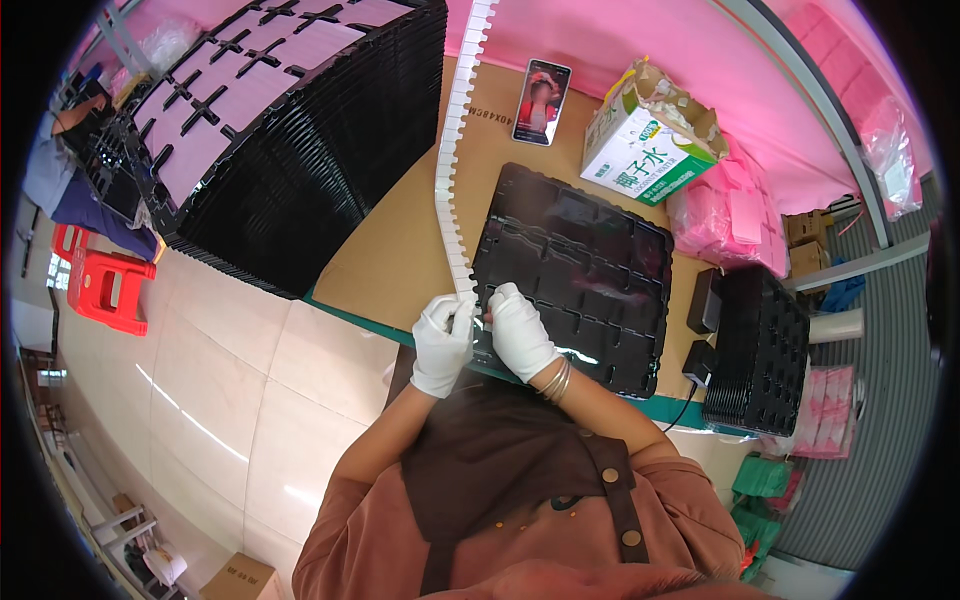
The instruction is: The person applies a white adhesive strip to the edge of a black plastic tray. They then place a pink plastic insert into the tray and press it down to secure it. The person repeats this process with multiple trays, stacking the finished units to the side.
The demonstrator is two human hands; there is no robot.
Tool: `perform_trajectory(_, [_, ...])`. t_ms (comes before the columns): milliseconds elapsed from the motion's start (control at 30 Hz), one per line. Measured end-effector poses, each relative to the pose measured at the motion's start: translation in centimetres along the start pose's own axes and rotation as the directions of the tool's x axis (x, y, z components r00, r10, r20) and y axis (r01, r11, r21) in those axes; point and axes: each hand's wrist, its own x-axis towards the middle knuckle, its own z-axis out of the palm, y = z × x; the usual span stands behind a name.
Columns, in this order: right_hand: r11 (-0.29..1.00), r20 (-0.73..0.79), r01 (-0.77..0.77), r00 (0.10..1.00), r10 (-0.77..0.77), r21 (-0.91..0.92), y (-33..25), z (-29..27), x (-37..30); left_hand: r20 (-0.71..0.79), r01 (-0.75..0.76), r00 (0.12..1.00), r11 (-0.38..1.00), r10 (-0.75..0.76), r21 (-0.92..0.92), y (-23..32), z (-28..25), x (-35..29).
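Both my hands wear white gloves and sit close together at the table's near edge. My left hand is closed, its thumb and fingers pinching the lower end of a long white notched strip. That strip runs away from me past the top of the view. Just beside it, my right hand has its fingers curled together over the near left corner of a black compartment tray; what they hold, if anything, is hidden. The black tray lies flat on cardboard and looks shiny.
A tall stack of black trays with pink tops stands at the left. Beyond the tray are a smartphone and a torn-open carton. Pink wrapped bundles, small black boxes and more black trays are at the right. A red stool stands left.
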Motion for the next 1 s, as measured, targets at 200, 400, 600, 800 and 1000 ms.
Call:
perform_trajectory(200, [0.992,0.040,-0.040,0.999,0.035,0.122,0.5,-0.3,-0.2,0.019,0.085,0.996,0.994,-0.084,-0.062,-0.5,0.4,-0.6])
perform_trajectory(400, [0.985,0.028,-0.030,0.999,0.025,0.173,0.9,0.0,-0.4,0.017,0.039,0.999,0.999,-0.039,-0.031,0.0,-0.1,-0.1])
perform_trajectory(600, [0.945,0.014,0.044,0.999,-0.052,0.325,1.8,-0.2,-0.8,0.010,0.114,0.994,0.993,-0.113,-0.038,0.9,-0.3,0.5])
perform_trajectory(800, [0.962,-0.025,0.035,0.999,-0.029,0.271,1.7,0.1,-0.6,0.012,0.031,0.999,0.999,-0.031,-0.025,0.0,-0.1,0.0])
perform_trajectory(1000, [0.983,0.000,-0.084,0.996,0.085,0.164,0.0,-0.5,-0.1,0.000,0.123,0.992,0.987,-0.124,-0.100,0.6,-0.2,0.4])
